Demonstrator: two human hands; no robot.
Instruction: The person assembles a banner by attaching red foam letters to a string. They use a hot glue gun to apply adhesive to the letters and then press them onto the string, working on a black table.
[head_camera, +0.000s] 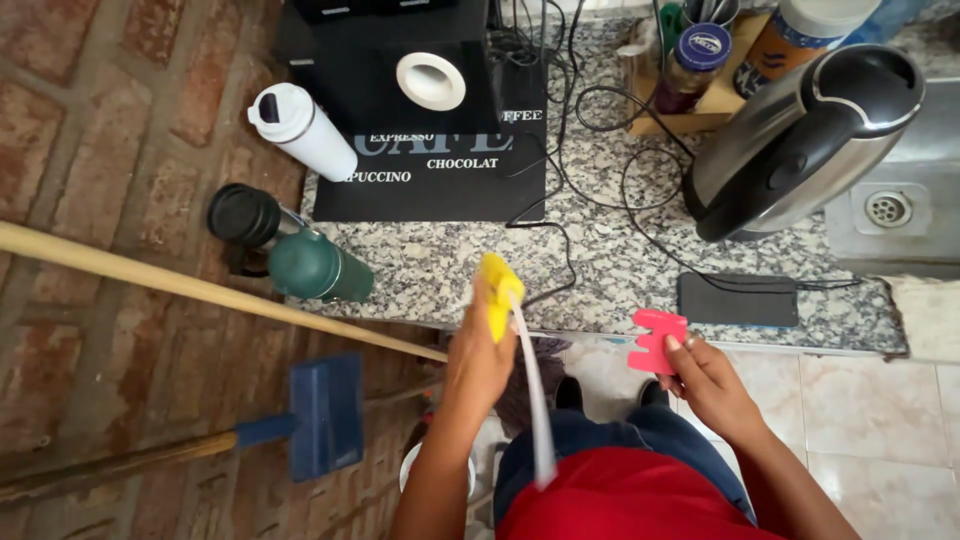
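Hands come first, held low in front of the red-clad lap. The left hand (478, 350) is closed around a yellow tool (500, 293), whose bright top sticks up above the knuckles while a pale, blurred strip (532, 390) trails down from it toward the body. The right hand (705, 378) pinches a pink toothed piece (655, 340) between thumb and fingers, the piece standing out to the left of the fingertips, just below the counter's edge. Both things sit well apart from each other, level with the front of the granite counter (600, 270). Left of the hands, a wooden pole (200, 285) crosses the brick wall, with a blue dustpan (325, 412) on its own handle beneath it. On the counter just beyond the hands lies a dark phone (738, 299), cabled, and a green flask (315, 265) on its side at the left edge. Farther back stand a white bottle (300, 128), a black mat (440, 160), a steel kettle (800, 140) and jars, with a sink drain (887, 208) at the right.
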